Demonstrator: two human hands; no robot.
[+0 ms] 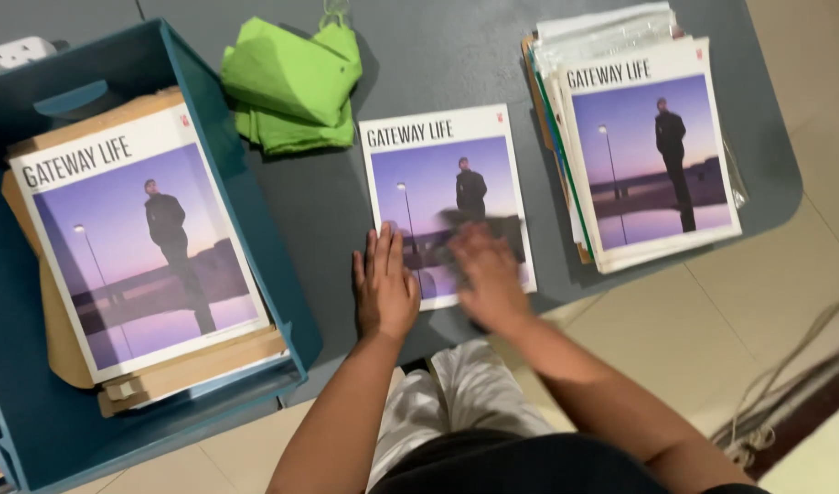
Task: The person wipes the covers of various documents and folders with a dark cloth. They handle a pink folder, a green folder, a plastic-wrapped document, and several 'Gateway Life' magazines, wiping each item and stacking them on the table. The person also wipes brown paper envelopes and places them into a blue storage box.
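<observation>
A single magazine [438, 169] with a purple dusk cover lies flat on the dark grey table [456, 55] in front of me. My left hand [384, 288] rests flat and open on its lower left corner, fingers spread. My right hand [488, 274] is blurred, lying over the lower part of the cover; a dark smudge at its fingertips may be a cloth, but I cannot tell. A stack of the same magazines [652, 151] sits to the right. Another copy [140, 242] lies on top in a blue box [245, 220] at the left.
A folded green cloth bag [291, 87] lies at the back between the box and the single magazine. Brown envelopes sit under the copy in the box. Cables [794, 384] run over the tiled floor at the right. My knees are below the table edge.
</observation>
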